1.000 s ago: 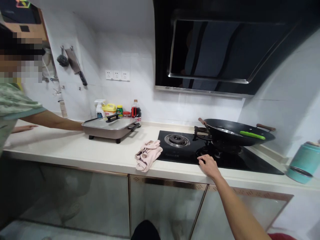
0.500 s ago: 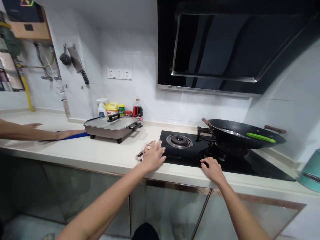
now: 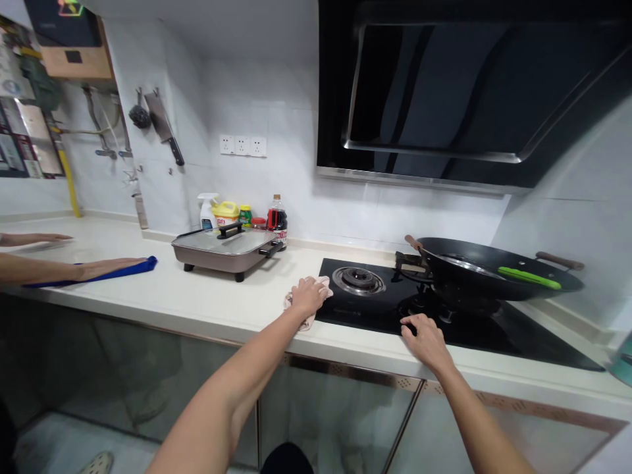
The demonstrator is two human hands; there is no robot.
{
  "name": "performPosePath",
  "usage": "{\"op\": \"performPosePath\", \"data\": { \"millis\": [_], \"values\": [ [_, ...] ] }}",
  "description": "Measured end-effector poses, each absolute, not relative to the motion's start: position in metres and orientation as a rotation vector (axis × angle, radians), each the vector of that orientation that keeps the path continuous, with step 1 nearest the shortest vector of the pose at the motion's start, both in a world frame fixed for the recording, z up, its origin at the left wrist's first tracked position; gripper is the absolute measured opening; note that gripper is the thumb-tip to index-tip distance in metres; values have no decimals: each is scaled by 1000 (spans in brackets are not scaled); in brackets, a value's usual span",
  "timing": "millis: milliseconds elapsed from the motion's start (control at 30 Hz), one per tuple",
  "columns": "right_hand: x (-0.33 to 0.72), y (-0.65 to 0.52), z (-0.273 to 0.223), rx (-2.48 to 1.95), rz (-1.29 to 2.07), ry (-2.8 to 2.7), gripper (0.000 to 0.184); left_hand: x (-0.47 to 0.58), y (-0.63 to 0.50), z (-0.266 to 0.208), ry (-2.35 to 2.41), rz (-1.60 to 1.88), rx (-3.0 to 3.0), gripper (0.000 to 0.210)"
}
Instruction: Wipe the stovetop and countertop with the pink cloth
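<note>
My left hand [image 3: 309, 295] lies over a pale pinkish cloth [image 3: 323, 283] on the white counter, at the left edge of the black gas stove [image 3: 365, 315]. Cloth shows on both sides of the fingers. Against the stove's front edge rests my right hand [image 3: 425, 337], fingers loosely curled, a gap between thumb and forefinger, nothing seen in it. The left burner [image 3: 359, 280] is bare. A black wok [image 3: 474, 260] sits over the right burner, with a bright green handle [image 3: 529, 277] lying across it.
A lidded electric pan [image 3: 222, 260] stands left of my cloth, with a spray bottle [image 3: 208, 212] and a dark sauce bottle [image 3: 277, 220] behind. Farther left, another person's hand [image 3: 106, 267] presses a blue cloth [image 3: 141, 266]. The range hood [image 3: 434, 92] overhangs the stove.
My left hand has shifted a little with its cloth, which now spreads out more around the fingers. The other person's hand and blue cloth have slid left, away from the pan. My right hand stays put.
</note>
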State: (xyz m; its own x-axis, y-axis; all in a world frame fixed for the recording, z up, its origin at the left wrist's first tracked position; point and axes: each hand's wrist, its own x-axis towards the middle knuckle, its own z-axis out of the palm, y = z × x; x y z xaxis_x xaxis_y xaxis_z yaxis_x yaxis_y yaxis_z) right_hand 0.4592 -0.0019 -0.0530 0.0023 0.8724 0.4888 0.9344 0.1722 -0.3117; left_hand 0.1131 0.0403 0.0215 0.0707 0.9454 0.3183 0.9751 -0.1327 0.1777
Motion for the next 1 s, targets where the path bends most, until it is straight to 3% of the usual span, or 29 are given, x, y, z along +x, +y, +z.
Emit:
{"op": "performPosePath", "data": {
  "millis": [167, 367, 500, 1000],
  "values": [
    [465, 3, -59, -1689, -138, -1855, 32, 137, 17, 25, -1835, -563, -2401, 46],
    [485, 13, -67, -1607, -25, -1843, 42, 235, -22, 7, -1225, -478, -2891, 50],
    [496, 18, -72, -1584, -15, -1863, 42, 256, -33, 4, -1245, -481, -2937, 51],
    [490, 2, -70, -1521, -39, -1898, 40, 58, -44, 29, -1868, -459, -2743, 36]
  ]
}}
